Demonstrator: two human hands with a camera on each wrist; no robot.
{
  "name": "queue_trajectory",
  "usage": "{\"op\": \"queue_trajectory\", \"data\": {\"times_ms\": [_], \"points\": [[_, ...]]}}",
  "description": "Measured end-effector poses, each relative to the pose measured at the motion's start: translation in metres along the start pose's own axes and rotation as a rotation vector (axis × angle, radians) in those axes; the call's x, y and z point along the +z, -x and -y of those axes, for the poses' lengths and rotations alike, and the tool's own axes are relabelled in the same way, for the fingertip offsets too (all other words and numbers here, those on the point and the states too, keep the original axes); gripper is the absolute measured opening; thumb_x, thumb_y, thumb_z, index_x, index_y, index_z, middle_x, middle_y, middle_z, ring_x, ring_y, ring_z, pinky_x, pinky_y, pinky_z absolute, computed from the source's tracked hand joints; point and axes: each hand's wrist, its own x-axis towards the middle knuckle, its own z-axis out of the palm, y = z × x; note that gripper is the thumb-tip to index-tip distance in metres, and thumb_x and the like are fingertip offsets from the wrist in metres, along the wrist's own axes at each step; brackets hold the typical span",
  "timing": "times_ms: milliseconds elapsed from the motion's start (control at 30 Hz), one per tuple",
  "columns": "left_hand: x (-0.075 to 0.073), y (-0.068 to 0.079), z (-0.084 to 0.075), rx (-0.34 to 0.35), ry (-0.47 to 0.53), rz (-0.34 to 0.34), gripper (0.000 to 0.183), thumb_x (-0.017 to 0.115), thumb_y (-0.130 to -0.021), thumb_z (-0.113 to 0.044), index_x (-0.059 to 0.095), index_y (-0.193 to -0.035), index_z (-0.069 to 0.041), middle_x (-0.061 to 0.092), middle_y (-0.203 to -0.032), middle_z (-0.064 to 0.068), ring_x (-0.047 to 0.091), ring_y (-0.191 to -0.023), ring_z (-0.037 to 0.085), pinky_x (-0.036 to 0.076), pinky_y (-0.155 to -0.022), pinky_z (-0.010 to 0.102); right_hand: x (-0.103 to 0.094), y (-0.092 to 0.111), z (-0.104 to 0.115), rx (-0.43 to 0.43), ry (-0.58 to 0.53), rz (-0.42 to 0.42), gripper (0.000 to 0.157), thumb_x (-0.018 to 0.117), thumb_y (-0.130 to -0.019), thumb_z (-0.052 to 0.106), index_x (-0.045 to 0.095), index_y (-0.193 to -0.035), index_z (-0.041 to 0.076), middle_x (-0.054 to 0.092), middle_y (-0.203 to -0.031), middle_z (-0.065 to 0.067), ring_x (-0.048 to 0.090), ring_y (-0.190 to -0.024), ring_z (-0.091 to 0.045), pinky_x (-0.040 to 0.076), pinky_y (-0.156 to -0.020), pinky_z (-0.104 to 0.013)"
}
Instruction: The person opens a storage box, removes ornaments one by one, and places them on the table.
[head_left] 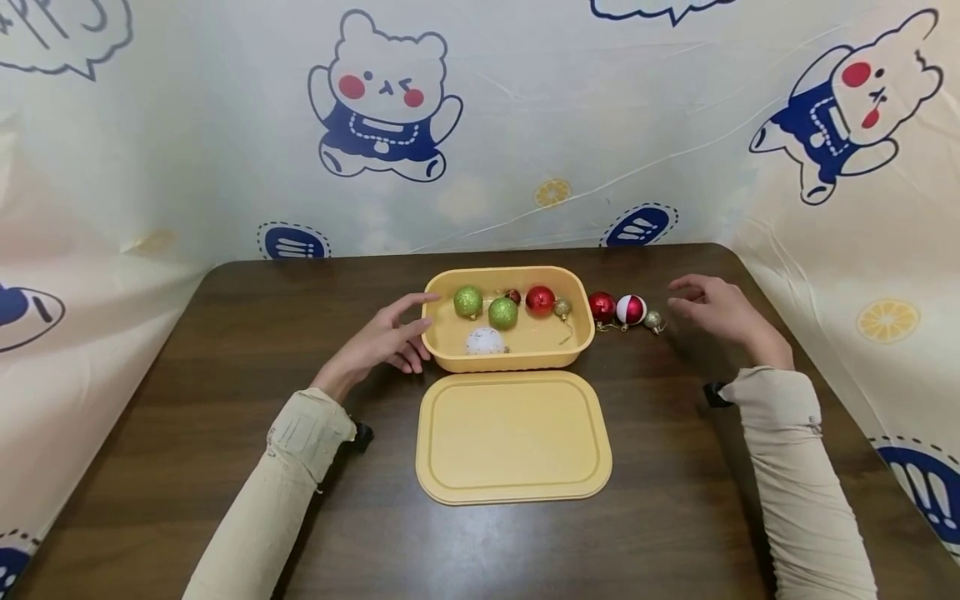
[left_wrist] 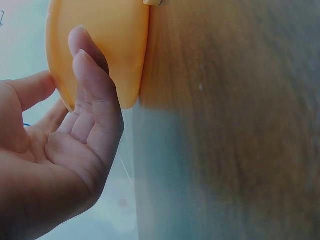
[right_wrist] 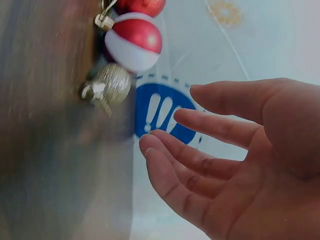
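A yellow plastic box point(head_left: 540, 340) holds several Christmas ball ornaments: two green glittery balls point(head_left: 502, 313), a red ball point(head_left: 540, 300), a white ball point(head_left: 485, 341), a small gold ball point(head_left: 562, 308) and a small dark red one point(head_left: 513, 296). My left hand point(head_left: 390, 337) is at the box's left end, thumb and index finger at the rim, the other fingers loosely bent beside the wall. Right of the box lie a red ball point(head_left: 602, 306), a red-and-white ball point(right_wrist: 133, 42) and a gold ball point(right_wrist: 113, 84). Beside the gold ball, my right hand point(head_left: 722, 312) hovers with relaxed fingers, holding nothing.
A flat yellow lid point(head_left: 514, 437) lies on the dark wooden table point(head_left: 345, 517), just in front of the box. Behind the table hangs a pale cloth point(head_left: 525, 125) printed with cartoon bears, reaching round both sides.
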Motion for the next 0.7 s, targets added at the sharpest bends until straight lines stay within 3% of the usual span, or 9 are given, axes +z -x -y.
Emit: {"op": "queue_trajectory", "data": {"times_ms": [167, 433, 700], "points": [[-0.001, 0.000, 0.001, 0.004, 0.007, -0.002, 0.050, 0.051, -0.105, -0.032, 0.035, -0.153, -0.031, 0.064, -0.090, 0.035, 0.067, -0.061, 0.030, 0.057, -0.058, 0.041, 0.008, -0.002, 0.022, -0.058, 0.025, -0.032, 0.039, 0.057, -0.102, 0.025, 0.055, -0.133, 0.001, 0.065, -0.117, -0.029, 0.064, -0.102, -0.039, 0.053, -0.081, -0.053], [0.003, 0.001, 0.005, 0.001, 0.019, 0.014, 0.049, 0.051, -0.106, -0.033, 0.035, -0.153, -0.033, 0.067, -0.085, 0.026, 0.067, -0.062, 0.032, 0.058, -0.059, 0.042, 0.021, 0.003, 0.060, -0.137, 0.024, -0.063, 0.033, 0.060, -0.101, 0.018, 0.058, -0.129, 0.001, 0.067, -0.112, -0.022, 0.065, -0.099, -0.035, 0.055, -0.083, -0.052], [0.000, 0.002, 0.003, 0.005, 0.050, 0.008, 0.050, 0.051, -0.105, -0.031, 0.035, -0.152, -0.033, 0.066, -0.086, 0.030, 0.067, -0.061, 0.032, 0.057, -0.057, 0.041, 0.024, 0.000, 0.104, -0.266, 0.038, -0.096, 0.030, 0.062, -0.099, 0.013, 0.061, -0.126, 0.001, 0.069, -0.106, -0.017, 0.066, -0.092, -0.029, 0.055, -0.081, -0.047]]}}
